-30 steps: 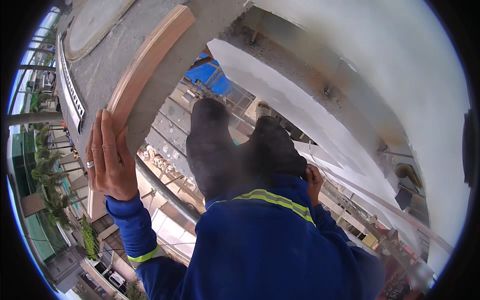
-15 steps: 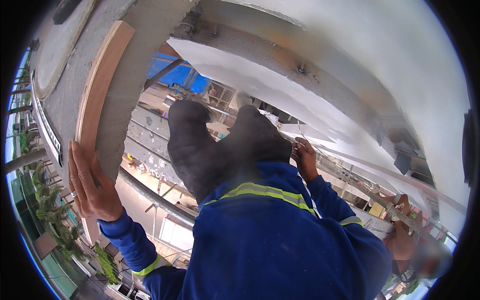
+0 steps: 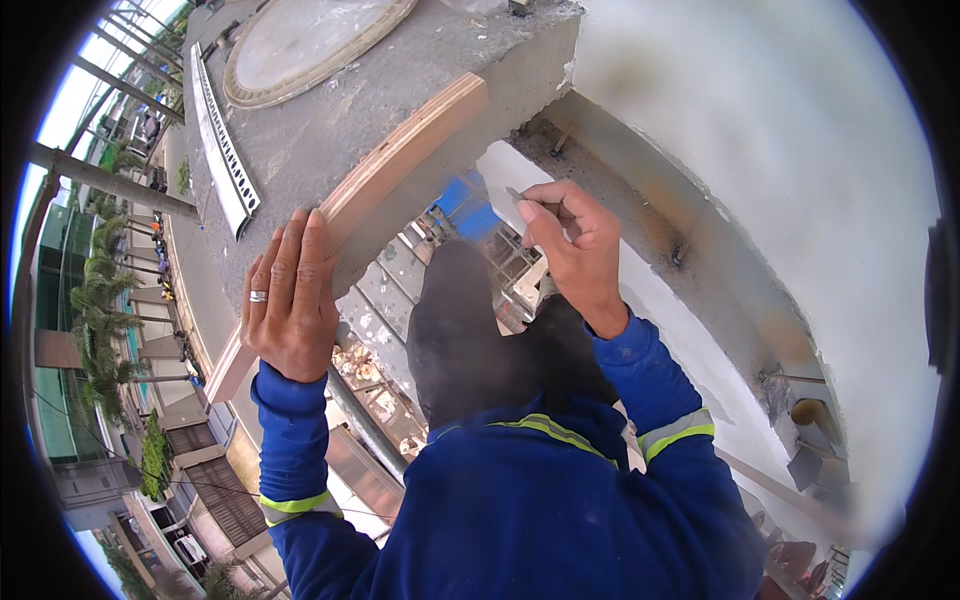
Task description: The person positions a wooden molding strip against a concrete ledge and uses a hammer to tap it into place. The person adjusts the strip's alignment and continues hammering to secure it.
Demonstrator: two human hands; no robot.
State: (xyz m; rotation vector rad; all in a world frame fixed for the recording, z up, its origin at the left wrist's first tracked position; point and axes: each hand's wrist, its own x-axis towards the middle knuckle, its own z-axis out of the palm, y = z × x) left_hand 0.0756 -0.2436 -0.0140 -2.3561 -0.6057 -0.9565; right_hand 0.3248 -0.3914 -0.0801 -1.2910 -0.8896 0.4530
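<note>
My left hand (image 3: 292,295) rests over a long wooden batten (image 3: 405,142) on the edge of a grey concrete ledge (image 3: 330,110), fingers straight and close together, gripping the batten against it. My right hand (image 3: 565,245) is pinched on a small thin grey object (image 3: 516,197), too small to name, just below the batten's right part and near the concrete face. A white perforated strip (image 3: 222,135) lies on the ledge left of the batten, beside a round shallow mould with a beige rim (image 3: 237,80).
A white wall (image 3: 760,130) and recessed channel (image 3: 685,235) with short bars run down the right. Below my legs (image 3: 450,330) are planks (image 3: 375,300), a metal pipe (image 3: 370,410) and a blue sheet (image 3: 465,205). A street with palms (image 3: 105,330) lies far below left.
My right hand has risen from beside my hip to near the batten, with a small object in it. The view has shifted; my left hand stays on the batten.
</note>
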